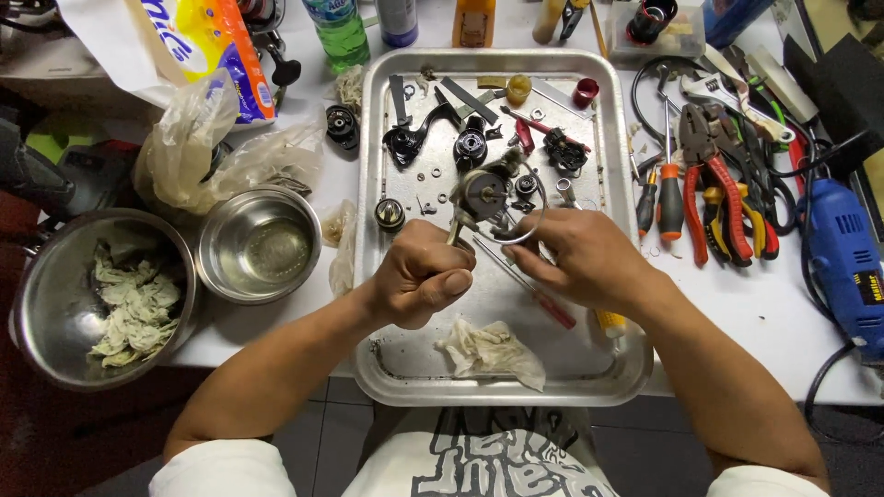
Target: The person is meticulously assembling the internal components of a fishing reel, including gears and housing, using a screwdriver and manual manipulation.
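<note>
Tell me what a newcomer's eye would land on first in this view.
The two hands meet at the centre: the left hand and the right hand hold a small metal mechanism with a wire ring over a metal tray strewn with dark parts and washers. Right of the tray lies a heap of red-handled pliers, with a blue power tool at the edge. On the left sit two steel bowls, the larger holding crumpled wipes.
</note>
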